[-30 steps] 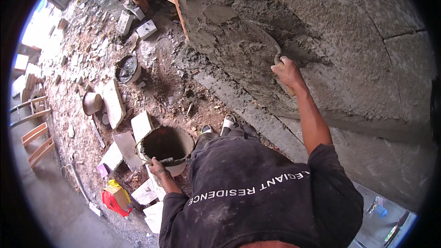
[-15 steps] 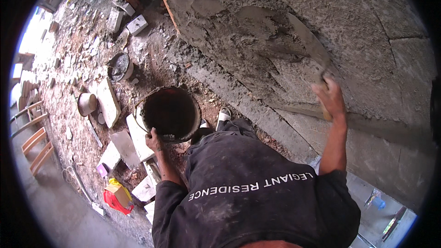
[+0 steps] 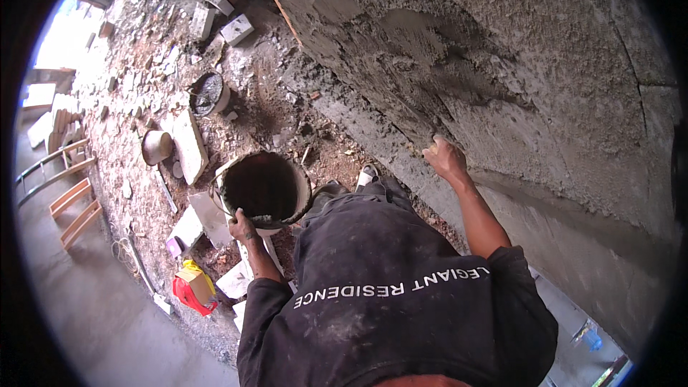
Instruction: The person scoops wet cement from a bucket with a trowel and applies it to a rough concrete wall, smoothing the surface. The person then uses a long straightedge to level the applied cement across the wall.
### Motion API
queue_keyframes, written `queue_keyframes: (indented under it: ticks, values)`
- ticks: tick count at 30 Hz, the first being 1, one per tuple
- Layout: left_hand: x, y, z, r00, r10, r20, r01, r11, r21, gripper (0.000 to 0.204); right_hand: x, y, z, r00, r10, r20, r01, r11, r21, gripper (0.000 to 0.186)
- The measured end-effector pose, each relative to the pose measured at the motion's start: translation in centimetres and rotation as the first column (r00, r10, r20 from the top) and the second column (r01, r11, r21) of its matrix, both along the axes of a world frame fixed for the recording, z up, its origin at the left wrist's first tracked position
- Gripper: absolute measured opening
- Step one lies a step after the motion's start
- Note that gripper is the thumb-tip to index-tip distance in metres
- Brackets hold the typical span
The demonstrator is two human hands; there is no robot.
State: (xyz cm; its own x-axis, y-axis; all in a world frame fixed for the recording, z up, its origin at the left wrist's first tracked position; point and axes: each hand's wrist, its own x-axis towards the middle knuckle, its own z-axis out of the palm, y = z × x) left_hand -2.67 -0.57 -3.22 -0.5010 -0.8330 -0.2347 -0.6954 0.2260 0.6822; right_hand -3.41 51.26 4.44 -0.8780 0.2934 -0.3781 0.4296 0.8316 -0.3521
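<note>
My left hand (image 3: pixel 244 228) grips the near rim of a mortar-caked bucket (image 3: pixel 304 190), held at my left side with its mouth up and its inside dark. My right hand (image 3: pixel 447 158) is closed in front of the lower part of the rough plastered wall (image 3: pixel 573 122). The trowel seen in it a moment ago now barely shows, its blade hard to make out against the grey. Wet, darker mortar (image 3: pixel 423 43) lies in uneven ridges on the wall above that hand.
Rubble covers the ground at left, with a second bucket (image 3: pixel 210 94), a small tub (image 3: pixel 156 147), a pale slab (image 3: pixel 189 146) and loose blocks (image 3: pixel 236 29). A red and yellow bag with a box (image 3: pixel 195 288) lies lower left. Wooden frames (image 3: pixel 72 201) stand beyond.
My right hand has come down and left from the upper wall, leaving the trowel blade no longer plainly visible. The left hand keeps its grip on the bucket. The view has shifted slightly.
</note>
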Motion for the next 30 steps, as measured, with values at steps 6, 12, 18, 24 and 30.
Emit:
queue_keyframes:
  ticks: [6, 12, 18, 24, 30]
  values:
    - [2.2, -1.0, 1.3, 0.988, 0.152, 0.038, -0.150, 0.987, -0.055, 0.043, -1.7, 4.9, 0.3, 0.978, -0.207, 0.012, 0.198, 0.914, -0.354, 0.067]
    - [2.1, -3.5, -1.3, 0.928, 0.364, -0.073, -0.369, 0.926, -0.072, 0.036, 0.7, 2.9, 9.2, 0.996, -0.072, -0.045, 0.059, 0.967, -0.248, 0.056]
    - [-5.1, -6.7, 1.3, 0.870, 0.486, 0.079, -0.477, 0.872, -0.111, 0.052, -3.7, -4.0, 4.1, 0.986, -0.165, 0.039, 0.168, 0.916, -0.364, 0.036]
    - [-13.4, -19.6, -5.7, 0.763, 0.645, -0.042, -0.637, 0.762, 0.112, 0.055, -10.3, -13.1, -0.4, 0.971, -0.030, 0.238, 0.092, 0.963, -0.252, 0.037]
    - [-20.7, -38.4, -16.9, 0.754, 0.657, 0.000, -0.626, 0.719, 0.303, 0.057, -16.6, -22.1, -6.0, 0.828, -0.219, 0.516, 0.354, 0.918, -0.180, 0.031]
